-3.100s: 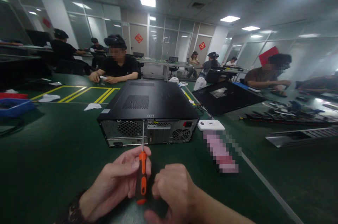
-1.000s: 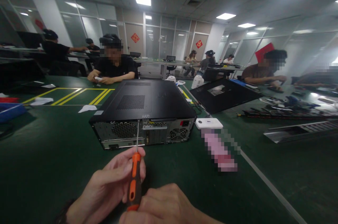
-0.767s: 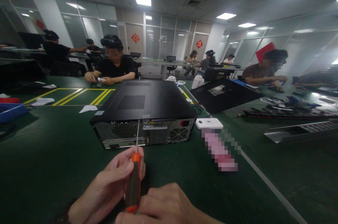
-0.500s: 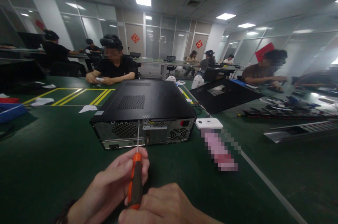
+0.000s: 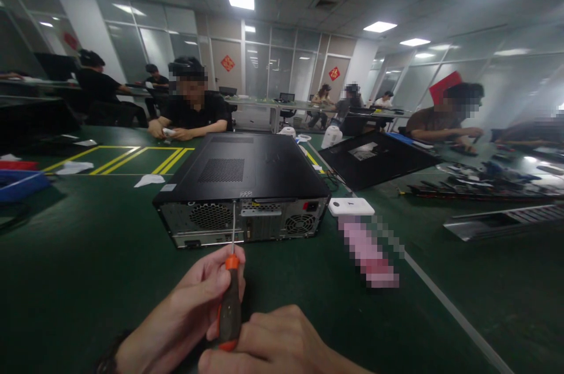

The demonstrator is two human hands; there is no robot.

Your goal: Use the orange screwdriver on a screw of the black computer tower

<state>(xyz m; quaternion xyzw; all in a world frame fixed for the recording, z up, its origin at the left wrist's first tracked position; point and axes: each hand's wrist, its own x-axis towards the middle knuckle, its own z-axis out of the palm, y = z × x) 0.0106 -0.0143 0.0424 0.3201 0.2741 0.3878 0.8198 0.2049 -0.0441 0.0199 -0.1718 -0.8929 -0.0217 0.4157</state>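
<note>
A black computer case (image 5: 273, 165) lies flat on the green table, its metal rear panel facing me. An orange and dark grey screwdriver (image 5: 230, 309) points away from me, and its shaft reaches the top edge of that panel, left of centre. My left hand (image 5: 194, 297) closes round the front of the handle near the shaft. Lower down, my right hand (image 5: 273, 342) grips the handle's back end. Whatever the screwdriver's tip touches is too small to make out.
Right of the case lie a white box-like device (image 5: 351, 206), a blurred pink item (image 5: 368, 250) and a black panel (image 5: 379, 157). Metal parts (image 5: 506, 218) sit farther right. A blue bin (image 5: 22, 186) stands at left. A person (image 5: 191, 101) sits across the table.
The screwdriver's handle has turned, showing more of its dark grey side. Both hands keep their grip, and the case stays put while the view shifts slightly.
</note>
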